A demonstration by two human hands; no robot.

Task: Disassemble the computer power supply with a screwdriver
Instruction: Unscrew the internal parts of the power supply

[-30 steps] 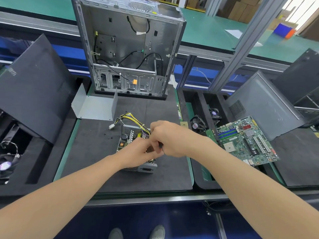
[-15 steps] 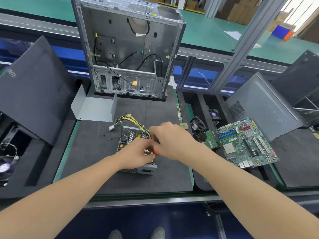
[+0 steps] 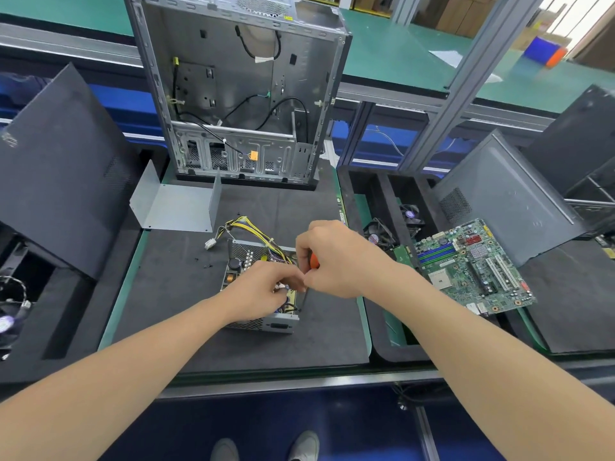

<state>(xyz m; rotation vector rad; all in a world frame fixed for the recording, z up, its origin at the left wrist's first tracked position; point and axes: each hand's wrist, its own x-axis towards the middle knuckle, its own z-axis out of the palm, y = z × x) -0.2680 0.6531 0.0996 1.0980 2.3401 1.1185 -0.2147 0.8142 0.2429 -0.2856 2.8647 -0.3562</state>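
Note:
The open power supply (image 3: 239, 261) lies on the black foam mat (image 3: 186, 294), its circuit board exposed and a yellow-black cable bundle (image 3: 253, 229) coming out at the back. Its bent grey metal cover (image 3: 179, 207) lies behind it on the left. My left hand (image 3: 263, 291) rests on the board, fingers curled and pinching something small at the right side; what it is stays hidden. My right hand (image 3: 336, 257) grips a screwdriver (image 3: 312, 261) with an orange handle, the shaft pointing down at the unit's right edge. A few tiny black screws (image 3: 206, 265) lie left of the unit.
An empty grey computer case (image 3: 239, 91) stands upright behind the mat. A green motherboard (image 3: 472, 267) and small fans (image 3: 382, 234) lie to the right. Black side panels (image 3: 63, 168) lean at the left and a grey panel (image 3: 509, 201) at the right. Another fan (image 3: 6, 324) sits far left.
My right hand has moved slightly right and lifted, so the orange screwdriver handle now shows. My left hand stays on the power supply board.

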